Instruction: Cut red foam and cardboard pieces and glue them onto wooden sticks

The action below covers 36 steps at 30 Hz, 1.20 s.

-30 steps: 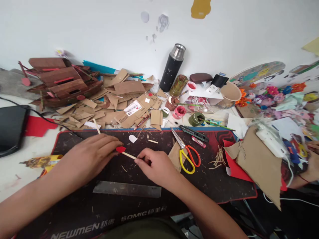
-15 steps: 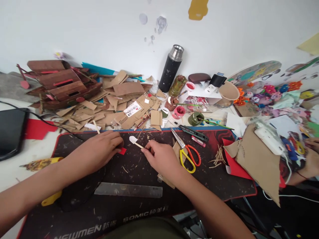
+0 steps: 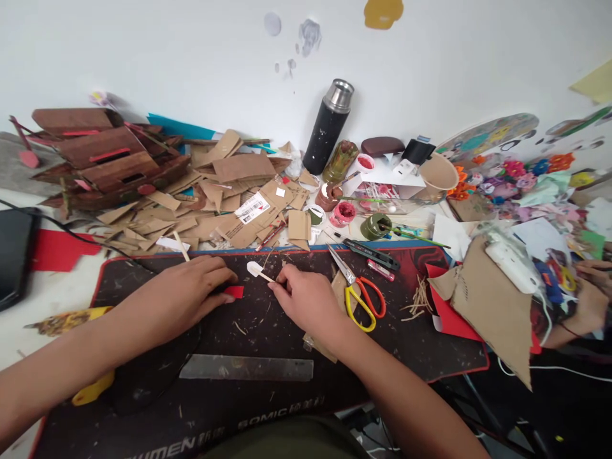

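Note:
My left hand [image 3: 203,287] is low over the dark mat [image 3: 258,331], its fingers closed on a small red piece [image 3: 234,292] that shows past the fingertips. A pale stick [image 3: 182,246] stands up behind that hand. Between thumb and forefinger, my right hand [image 3: 301,293] pinches a thin stick with a white paddle-shaped end [image 3: 254,269], which points left toward my left hand. The two hands are apart. Scissors [image 3: 357,290] with yellow and orange handles lie right of my right hand. Nearer to me is a clear ruler [image 3: 246,368].
Behind the mat are cardboard scraps [image 3: 248,217], brown model boats [image 3: 112,153], a black flask [image 3: 327,127] and paint jars [image 3: 342,213]. A cutter [image 3: 370,254] lies near the scissors. Torn cardboard [image 3: 492,306] is at right, beside another person's hand [image 3: 593,299]. A yellow-handled tool [image 3: 71,320] is at left.
The view has shifted slightly. The red piece has turned to lie more level at my left fingertips. My right hand still pinches the stick in nearly the same place.

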Each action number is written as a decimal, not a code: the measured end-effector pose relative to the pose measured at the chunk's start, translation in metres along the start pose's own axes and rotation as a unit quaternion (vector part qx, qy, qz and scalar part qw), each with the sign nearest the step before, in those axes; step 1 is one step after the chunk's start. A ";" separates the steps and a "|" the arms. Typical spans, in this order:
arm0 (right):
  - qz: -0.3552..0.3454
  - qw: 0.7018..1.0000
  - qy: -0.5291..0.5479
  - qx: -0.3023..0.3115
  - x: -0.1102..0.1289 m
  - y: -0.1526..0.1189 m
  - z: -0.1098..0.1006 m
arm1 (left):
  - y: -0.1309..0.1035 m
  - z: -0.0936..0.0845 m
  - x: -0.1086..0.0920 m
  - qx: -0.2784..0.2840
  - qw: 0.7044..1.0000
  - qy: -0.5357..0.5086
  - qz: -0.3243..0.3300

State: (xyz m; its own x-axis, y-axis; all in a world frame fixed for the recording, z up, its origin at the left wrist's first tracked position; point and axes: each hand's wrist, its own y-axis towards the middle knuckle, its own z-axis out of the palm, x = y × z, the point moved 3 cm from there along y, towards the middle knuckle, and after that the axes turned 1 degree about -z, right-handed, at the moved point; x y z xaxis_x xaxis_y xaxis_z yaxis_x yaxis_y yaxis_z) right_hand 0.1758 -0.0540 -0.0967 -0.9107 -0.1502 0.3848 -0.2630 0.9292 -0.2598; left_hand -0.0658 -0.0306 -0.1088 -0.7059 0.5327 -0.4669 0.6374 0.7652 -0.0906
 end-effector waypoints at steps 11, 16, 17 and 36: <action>0.010 1.000 -0.007 0.003 0.000 0.000 0.002 | 0.007 0.000 -0.002 0.025 1.000 0.000 0.011; 0.003 1.000 -0.008 -0.002 0.000 0.000 0.004 | 0.005 -0.001 -0.004 0.023 0.999 0.027 0.031; 0.001 1.000 -0.008 -0.003 0.000 0.000 0.004 | 0.005 -0.001 -0.004 0.022 0.999 0.031 0.034; -0.004 1.000 0.000 0.000 -0.002 0.000 0.001 | 0.021 -0.017 -0.006 0.053 0.990 -0.113 -0.062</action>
State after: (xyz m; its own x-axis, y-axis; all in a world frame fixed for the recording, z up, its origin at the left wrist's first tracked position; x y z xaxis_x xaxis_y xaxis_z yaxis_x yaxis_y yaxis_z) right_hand 0.1768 -0.0539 -0.0981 -0.9084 -0.1580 0.3870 -0.2707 0.9278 -0.2568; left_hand -0.0530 -0.0116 -0.0926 -0.7016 0.3338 -0.6295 0.5874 0.7710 -0.2459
